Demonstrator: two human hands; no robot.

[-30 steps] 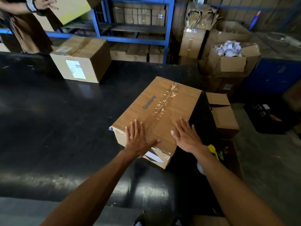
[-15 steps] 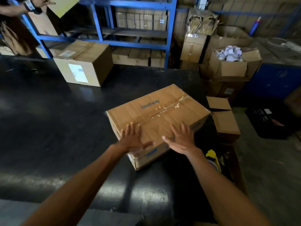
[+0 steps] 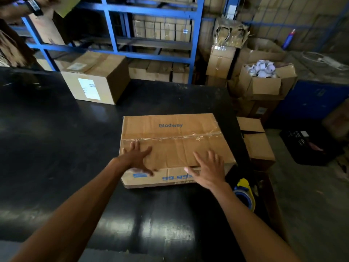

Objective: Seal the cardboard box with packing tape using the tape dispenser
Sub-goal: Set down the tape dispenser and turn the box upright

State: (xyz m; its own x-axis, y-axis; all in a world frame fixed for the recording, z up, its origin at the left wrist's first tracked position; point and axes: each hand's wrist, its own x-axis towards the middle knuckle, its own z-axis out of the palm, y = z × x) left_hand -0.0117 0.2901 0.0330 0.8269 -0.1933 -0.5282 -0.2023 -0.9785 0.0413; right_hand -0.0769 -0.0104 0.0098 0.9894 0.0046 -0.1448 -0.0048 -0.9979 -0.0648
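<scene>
Bare forearms, no sleeves visible; left hand, right hand ungloved, ringless.

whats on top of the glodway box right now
Both hands rest on the Glodway box: left hand and right hand near its front edge. Clear tape runs along the centre seam. The contents are hidden.

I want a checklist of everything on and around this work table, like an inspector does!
Surface: black table, shiny and bare near the person.
Job's things: Glodway box, flaps closed, clear tape along the top seam; tape dispenser, yellow and blue, at the table's right edge, untouched.
Clutter: labelled box at the far side.
Hands: left hand and right hand open, flat on the box's near edge.
Cables: nothing seen.
Surroundings: blue shelving, open box of white rolls, another person's arm top left.
</scene>
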